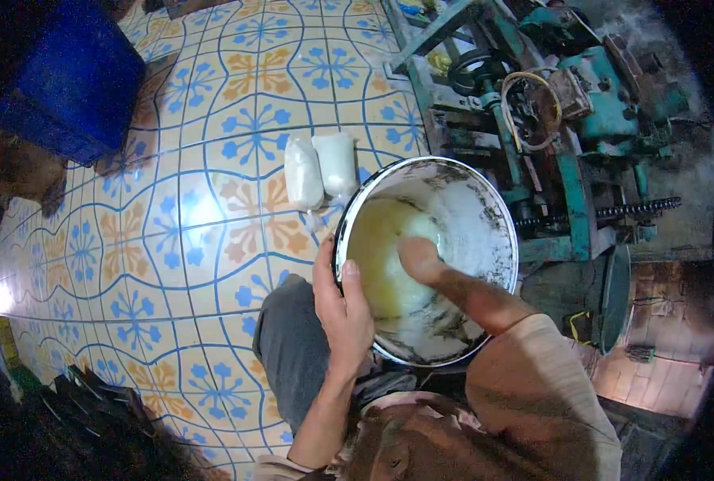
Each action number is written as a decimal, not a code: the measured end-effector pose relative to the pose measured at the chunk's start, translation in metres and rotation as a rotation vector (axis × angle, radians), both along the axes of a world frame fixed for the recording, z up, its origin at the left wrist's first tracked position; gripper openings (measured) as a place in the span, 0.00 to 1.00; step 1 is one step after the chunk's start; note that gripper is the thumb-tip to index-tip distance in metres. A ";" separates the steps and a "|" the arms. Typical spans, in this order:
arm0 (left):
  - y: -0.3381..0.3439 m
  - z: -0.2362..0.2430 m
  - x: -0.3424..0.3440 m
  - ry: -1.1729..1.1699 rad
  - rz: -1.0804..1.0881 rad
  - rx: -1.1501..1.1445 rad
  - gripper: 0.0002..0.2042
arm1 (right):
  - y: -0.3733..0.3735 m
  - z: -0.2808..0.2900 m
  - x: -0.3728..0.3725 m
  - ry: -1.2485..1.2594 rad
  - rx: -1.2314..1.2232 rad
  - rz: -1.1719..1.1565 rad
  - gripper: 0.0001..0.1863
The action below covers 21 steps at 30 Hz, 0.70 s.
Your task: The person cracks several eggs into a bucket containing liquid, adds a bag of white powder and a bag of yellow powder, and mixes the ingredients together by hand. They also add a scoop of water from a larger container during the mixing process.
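Between my knees stands a white bucket (479, 220), its mouth turned up toward me and its inner wall smeared with dark stains. Yellowish liquid (381, 280) and a paler, whitish patch show inside. My left hand (342, 309) grips the bucket's left rim, thumb over the edge and fingers around the outside. Down inside the bucket is my right hand (418, 258), its fingers hidden, at the whitish patch. On the floor just beyond the bucket lie two clear bags of white material, a left bag (302, 175) and a right bag (336, 160).
Patterned tiles (188, 208) cover the floor. A green machine (601, 92) with a handwheel and a threaded shaft stands close at the right. At the far left is a large blue box (76, 80). Dark objects (92, 409) lie at the lower left.
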<state>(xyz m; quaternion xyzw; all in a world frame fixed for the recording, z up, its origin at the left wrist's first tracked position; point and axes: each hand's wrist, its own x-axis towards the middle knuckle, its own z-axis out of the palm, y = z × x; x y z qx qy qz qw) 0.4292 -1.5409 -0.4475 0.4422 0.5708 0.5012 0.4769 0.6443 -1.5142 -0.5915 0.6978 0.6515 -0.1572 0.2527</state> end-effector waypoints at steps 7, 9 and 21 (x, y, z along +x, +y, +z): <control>0.000 0.009 -0.002 -0.114 0.014 -0.011 0.21 | -0.030 -0.035 -0.013 0.245 0.090 0.314 0.06; 0.003 0.005 0.000 -0.098 -0.007 -0.009 0.22 | -0.009 -0.024 -0.011 0.308 0.170 0.297 0.05; -0.001 -0.002 -0.002 -0.078 -0.013 0.009 0.22 | 0.006 -0.009 -0.009 0.189 0.191 0.238 0.08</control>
